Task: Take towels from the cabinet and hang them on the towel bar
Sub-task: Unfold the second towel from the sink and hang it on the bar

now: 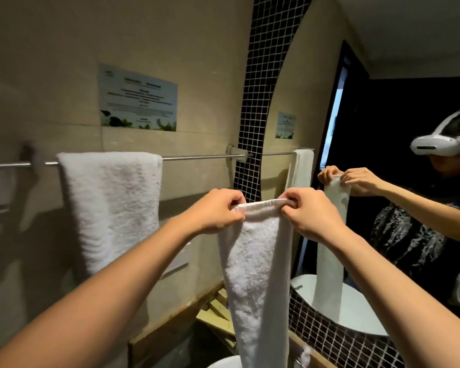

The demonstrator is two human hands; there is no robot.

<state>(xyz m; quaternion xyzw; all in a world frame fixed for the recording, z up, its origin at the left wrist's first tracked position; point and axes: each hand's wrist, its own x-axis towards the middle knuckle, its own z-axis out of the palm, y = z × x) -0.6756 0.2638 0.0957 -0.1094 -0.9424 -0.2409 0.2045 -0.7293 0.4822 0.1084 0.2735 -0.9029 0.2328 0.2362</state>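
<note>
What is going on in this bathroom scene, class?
A person is hanging towels. The left hand and right hand each pinch a top corner of a narrow white towel, holding it up below the towel bar. A larger white towel already hangs over the bar. A mirror on the right reflects the scene.

Fluffy cloth towel (255, 261), brushed-metal towel bar (202, 156)

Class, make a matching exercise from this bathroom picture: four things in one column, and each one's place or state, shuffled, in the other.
1. hung towel
2. narrow towel
3. notice
4. towel bar

A. stuck on the wall above the bar
B. draped over the bar
C. fixed across the beige wall
D. pinched at its top edge by the left hand and right hand

Pairs: 1-B, 2-D, 3-A, 4-C
</note>
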